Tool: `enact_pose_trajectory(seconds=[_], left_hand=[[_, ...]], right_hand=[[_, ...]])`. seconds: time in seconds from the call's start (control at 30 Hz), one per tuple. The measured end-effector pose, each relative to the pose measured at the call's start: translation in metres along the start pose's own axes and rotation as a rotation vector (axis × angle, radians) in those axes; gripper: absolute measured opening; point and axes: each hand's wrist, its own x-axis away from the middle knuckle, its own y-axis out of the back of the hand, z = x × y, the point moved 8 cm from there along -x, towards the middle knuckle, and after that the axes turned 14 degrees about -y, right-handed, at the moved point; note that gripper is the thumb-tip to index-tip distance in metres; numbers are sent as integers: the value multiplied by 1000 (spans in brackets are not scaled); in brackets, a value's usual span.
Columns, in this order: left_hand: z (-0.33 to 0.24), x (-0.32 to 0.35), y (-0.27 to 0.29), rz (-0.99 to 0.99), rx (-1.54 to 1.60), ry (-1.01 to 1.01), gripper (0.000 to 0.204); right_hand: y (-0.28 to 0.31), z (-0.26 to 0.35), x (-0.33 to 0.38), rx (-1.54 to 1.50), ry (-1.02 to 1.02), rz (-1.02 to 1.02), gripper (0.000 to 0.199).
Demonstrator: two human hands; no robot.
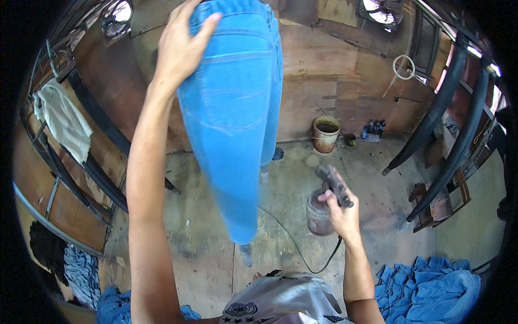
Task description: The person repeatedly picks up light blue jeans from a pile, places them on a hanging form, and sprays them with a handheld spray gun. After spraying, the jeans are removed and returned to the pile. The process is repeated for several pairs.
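Blue jeans [231, 108] hang upright before me, a back pocket and the waistband toward me, the legs narrowing downward. My left hand [182, 51] rests against their upper left edge, thumb stretched out and apart; its fingertips run toward the picture's top edge. Lower down on the right, my right hand [342, 210] is wrapped round a dark spray gun [335, 186], which has a stained cup [318, 216] under it. The gun is apart from the jeans and slightly blurred. From its grip a dark hose [302, 259] curves down and back to the left.
A stained bucket [326, 141] and several small bottles [373, 129] stand by the wooden wall [313, 81]. Dark slanting posts [453, 140] rise at both sides. Blue garments [431, 291] lie heaped at lower right, more [81, 275] at lower left. A pale cloth [63, 116] hangs left.
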Motion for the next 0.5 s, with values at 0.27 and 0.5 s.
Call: enact_pose_trajectory(seconds=[0.27,0.5], left_hand=[[61,36,-3,-40,556,239,46],[90,47,-24,14,630,392,55]], right_hand=[[43,114,-9,-252,243,-75,51],[26,56,-39,-25,-48,6,44]])
